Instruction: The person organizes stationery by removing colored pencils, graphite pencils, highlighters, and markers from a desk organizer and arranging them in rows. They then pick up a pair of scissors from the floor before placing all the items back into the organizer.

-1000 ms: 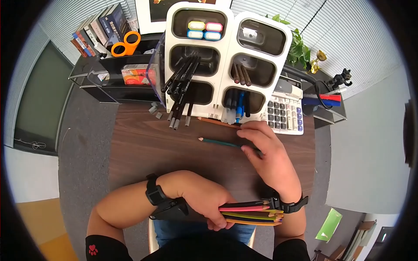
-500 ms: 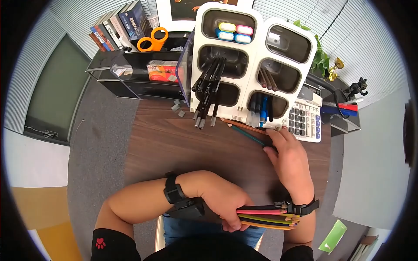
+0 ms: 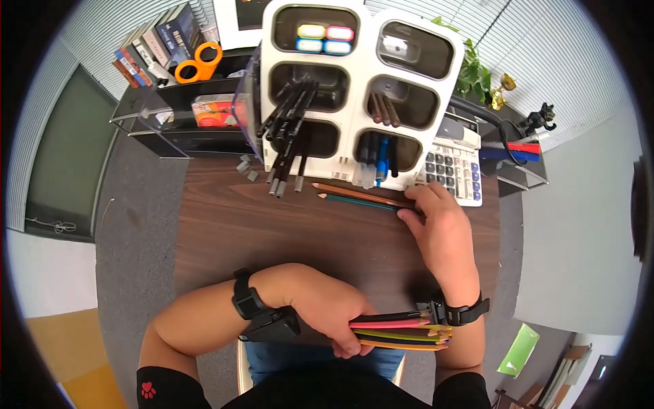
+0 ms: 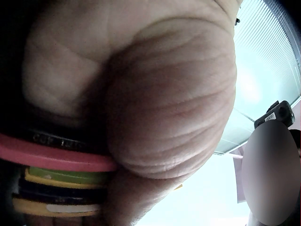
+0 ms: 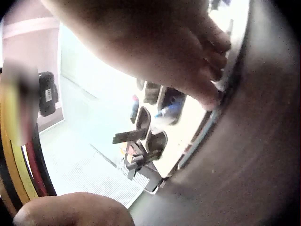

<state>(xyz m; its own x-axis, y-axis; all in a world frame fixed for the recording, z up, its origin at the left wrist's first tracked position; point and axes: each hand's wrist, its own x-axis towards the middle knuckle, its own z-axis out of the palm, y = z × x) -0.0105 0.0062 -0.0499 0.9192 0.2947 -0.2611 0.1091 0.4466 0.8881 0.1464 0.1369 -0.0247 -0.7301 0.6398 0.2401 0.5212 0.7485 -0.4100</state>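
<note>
My left hand (image 3: 327,310) grips a bundle of colored pencils (image 3: 402,334), black, pink, green and yellow-orange among them, low over the desk's front edge; the left wrist view shows the pink pencil (image 4: 56,157) against the palm. Farther forward, my right hand (image 3: 443,225) pinches the right ends of a brown colored pencil (image 3: 361,194) and a teal colored pencil (image 3: 357,200) between thumb and fingers. These two lie side by side on the desk, tips pointing left, in front of the white organizer (image 3: 347,102). In the right wrist view the fingertips (image 5: 214,94) meet the teal pencil (image 5: 200,134).
The organizer's compartments hold black pencils (image 3: 289,129), brown pencils (image 3: 385,109), pens (image 3: 381,160) and highlighters (image 3: 325,39). A calculator (image 3: 456,170) sits right of it. Grey eraser-like bits (image 3: 246,165) lie to its left, near orange-handled scissors (image 3: 199,65) and a row of books (image 3: 153,48).
The teal pencil has moved up the desk and now lies alongside the brown one, where before they were apart. My right hand has closed in on both ends. The left hand keeps its bundle.
</note>
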